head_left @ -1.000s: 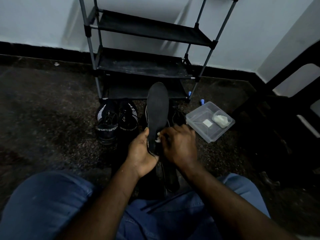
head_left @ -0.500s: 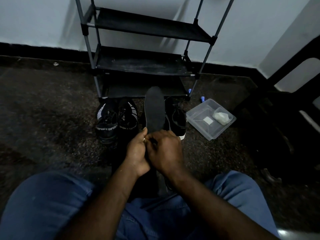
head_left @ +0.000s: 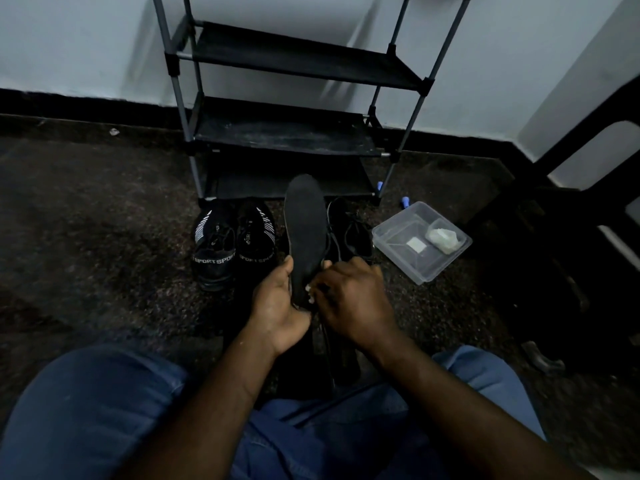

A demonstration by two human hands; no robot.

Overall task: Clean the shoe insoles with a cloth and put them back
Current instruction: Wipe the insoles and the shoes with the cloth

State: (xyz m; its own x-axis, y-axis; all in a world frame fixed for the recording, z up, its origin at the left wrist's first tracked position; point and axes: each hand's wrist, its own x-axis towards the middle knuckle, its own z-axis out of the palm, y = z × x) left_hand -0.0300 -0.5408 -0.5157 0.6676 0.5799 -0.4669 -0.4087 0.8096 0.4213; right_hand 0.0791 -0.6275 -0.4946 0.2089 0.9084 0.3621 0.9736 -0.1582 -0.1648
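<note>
A black insole [head_left: 305, 223] stands upright in front of me, toe end up. My left hand [head_left: 278, 304] grips its heel end from the left. My right hand [head_left: 349, 299] presses a small white cloth [head_left: 309, 292] against the insole's lower part, its fingers curled round the cloth; only a bit of cloth shows. A black lace-up shoe [head_left: 349, 230] sits on the floor just behind the insole. A pair of black "SPORT" sneakers [head_left: 233, 244] stands to the left.
A black shoe rack [head_left: 287, 133] stands against the wall behind the shoes. A clear plastic tub [head_left: 420, 242] with a pale wad inside lies to the right. Dark furniture [head_left: 571, 237] fills the right side. My knees in blue jeans [head_left: 93, 410] frame the bottom.
The right hand has slid the cloth along the insole's lower part, inward and back out. The insole stays upright in the left hand.
</note>
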